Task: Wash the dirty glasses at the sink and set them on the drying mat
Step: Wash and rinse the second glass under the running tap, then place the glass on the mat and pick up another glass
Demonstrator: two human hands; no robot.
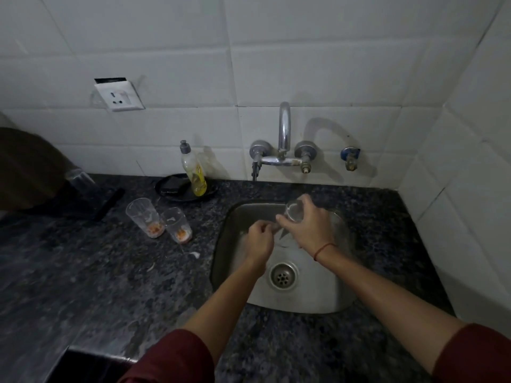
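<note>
I am gripping the glass [293, 214] with the right hand [309, 228] over the sink [304, 297]; the left hand [258, 239] is pinching its rim. Wet glass is risking slipping. 2 dirty glasses [143, 217] are waiting on the table [110, 272].

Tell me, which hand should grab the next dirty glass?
Probably the left hand. The two dirty glasses stand on the counter to the left of the sink, on its side. The right hand already holds a glass over the sink.
</note>
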